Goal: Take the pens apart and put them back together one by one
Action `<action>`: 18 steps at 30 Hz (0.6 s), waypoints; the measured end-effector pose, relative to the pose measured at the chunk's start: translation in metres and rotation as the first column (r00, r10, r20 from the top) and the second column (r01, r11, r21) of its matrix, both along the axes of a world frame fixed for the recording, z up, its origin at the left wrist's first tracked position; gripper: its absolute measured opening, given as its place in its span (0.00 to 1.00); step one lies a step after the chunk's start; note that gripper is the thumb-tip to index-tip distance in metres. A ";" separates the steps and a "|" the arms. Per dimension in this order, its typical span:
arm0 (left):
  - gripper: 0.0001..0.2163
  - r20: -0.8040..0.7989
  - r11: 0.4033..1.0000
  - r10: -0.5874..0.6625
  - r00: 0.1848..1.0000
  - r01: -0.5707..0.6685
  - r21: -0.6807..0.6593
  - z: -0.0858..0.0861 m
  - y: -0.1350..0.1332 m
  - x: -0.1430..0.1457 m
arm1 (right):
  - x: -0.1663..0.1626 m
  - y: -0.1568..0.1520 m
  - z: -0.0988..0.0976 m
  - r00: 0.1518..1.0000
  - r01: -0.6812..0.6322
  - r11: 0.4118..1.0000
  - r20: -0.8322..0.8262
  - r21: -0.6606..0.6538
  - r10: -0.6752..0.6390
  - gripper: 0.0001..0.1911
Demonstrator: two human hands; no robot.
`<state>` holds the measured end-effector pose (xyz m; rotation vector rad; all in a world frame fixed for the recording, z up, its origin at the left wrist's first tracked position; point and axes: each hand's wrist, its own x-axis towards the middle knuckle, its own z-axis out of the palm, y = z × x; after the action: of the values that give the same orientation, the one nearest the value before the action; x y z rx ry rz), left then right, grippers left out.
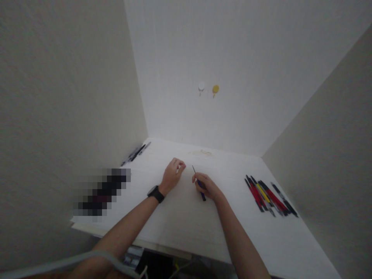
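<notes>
My right hand is wrapped round a dark blue pen, its thin dark end pointing up and away from me past the fingertips. To the left, my left hand has its thumb and fingertips drawn together in a pinch, a short gap from the pen's thin end. Whether something small is between those fingertips I cannot make out. A black watch is on the left wrist. Both hands are over the middle of the white table.
Red, yellow and black pens lie in a row at the right. Dark and clear pens lie at the back left, near a pixelated dark patch. White and yellow hooks are on the back wall. A pale cable crosses the lower left.
</notes>
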<state>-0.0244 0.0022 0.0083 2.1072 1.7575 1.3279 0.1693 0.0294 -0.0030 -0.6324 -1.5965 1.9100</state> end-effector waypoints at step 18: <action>0.12 0.441 0.897 -0.383 0.812 0.441 -0.033 0.003 -0.003 0.010 | 0.000 0.000 0.001 0.994 -0.062 0.996 0.094 0.059 0.056 0.16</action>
<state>-0.0143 -0.0009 0.0110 1.8039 1.0990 1.3580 0.1695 0.0295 -0.0025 -0.6633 -1.7429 1.8902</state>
